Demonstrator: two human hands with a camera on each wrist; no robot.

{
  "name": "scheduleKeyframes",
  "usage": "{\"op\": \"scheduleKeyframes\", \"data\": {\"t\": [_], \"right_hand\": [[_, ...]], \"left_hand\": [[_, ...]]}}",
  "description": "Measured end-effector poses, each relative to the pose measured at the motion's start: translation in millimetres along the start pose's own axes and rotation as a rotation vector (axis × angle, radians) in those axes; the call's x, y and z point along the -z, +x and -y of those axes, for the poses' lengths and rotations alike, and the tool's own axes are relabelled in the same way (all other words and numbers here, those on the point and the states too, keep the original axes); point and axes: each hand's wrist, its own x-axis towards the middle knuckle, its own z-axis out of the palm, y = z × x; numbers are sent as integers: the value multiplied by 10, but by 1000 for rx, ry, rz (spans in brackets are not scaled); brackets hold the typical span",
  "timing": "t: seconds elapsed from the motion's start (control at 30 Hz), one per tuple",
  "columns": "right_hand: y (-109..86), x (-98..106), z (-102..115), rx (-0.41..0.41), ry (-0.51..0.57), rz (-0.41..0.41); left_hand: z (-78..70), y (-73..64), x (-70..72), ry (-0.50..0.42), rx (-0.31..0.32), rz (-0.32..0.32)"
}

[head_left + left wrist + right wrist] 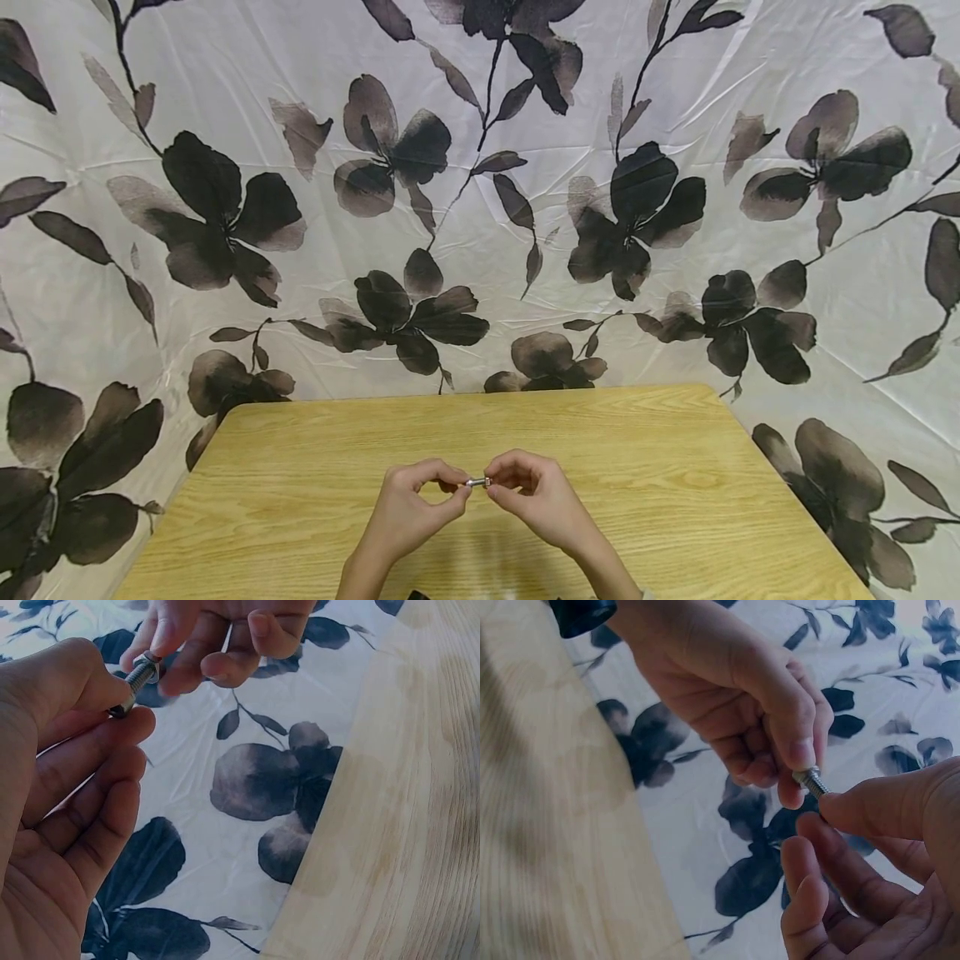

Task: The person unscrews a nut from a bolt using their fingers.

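Note:
A small silver bolt (477, 482) is held roughly level between both hands over the table. My left hand (416, 507) pinches one end of it, the hex head, between thumb and index finger. At the other end my right hand (542, 497) has its thumb and index finger on a hex nut (152, 667). Bare threads of the bolt (139, 675) show between the two hands in the left wrist view. In the right wrist view, the bolt head (805, 775) sits at the left fingertips, while the right thumb covers the far end and hides the nut.
A wooden table (315, 442) with rounded far corners lies under the hands. Floral cloth (517, 242) hangs behind it and along both sides. Part of a black device (585, 615) shows near the left wrist.

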Motion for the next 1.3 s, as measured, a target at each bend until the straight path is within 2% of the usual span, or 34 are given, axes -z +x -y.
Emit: {"op": "scheduleKeyframes", "data": {"t": [0.23,0.43,0.6,0.77,1.13,1.3], "right_hand": [[-14,-9,12,31,9,-14],[-3,2,38,-57,1,-74],[9,18,30,-94,-6,-47],[8,16,12,-78,-27,-12],[6,9,21,-60,-12,-13],[7,5,12,-22,-17,-16]], "left_hand": [[1,1,-8,-3,1,-1],[12,4,-21,-6,-21,-9],[22,5,-33,-10,-37,-14],[30,7,-40,-4,-48,-20],[26,9,-36,-12,-47,-14],[21,14,-30,-8,-35,-12]]}}
